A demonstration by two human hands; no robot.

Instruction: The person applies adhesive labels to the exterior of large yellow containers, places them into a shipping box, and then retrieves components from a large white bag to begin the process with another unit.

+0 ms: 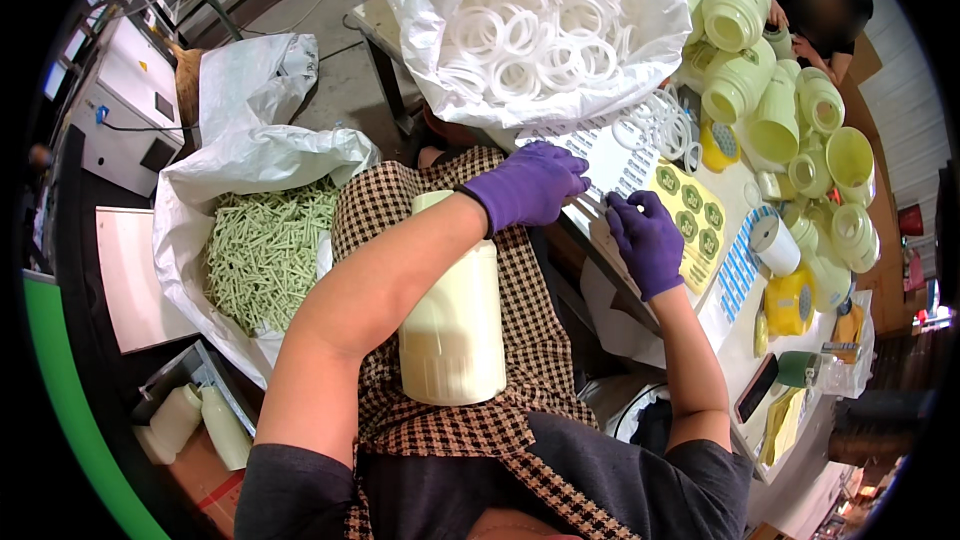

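Observation:
My left hand (530, 185), in a purple glove, rests at the near edge of a white sheet of labels (615, 165), fingers stretched toward it. My right hand (648, 243), gloved the same, is at the sheet's lower right, fingers curled and pinched together; what they hold, if anything, is too small to make out. On my checked apron (540, 360) lies a pale yellow plastic bottle (455, 335), partly hidden by my left forearm. Beside my right hand lies a yellow sheet with round green stickers (690, 215).
A white sack of clear plastic rings (530, 40) stands beyond my hands. Pale green plastic jars (775, 110) crowd the table at right, near another person (825, 15). A phone (757, 388) lies nearer. At left are a sack of small green sticks (265, 255) and a crate with bottles (225, 427).

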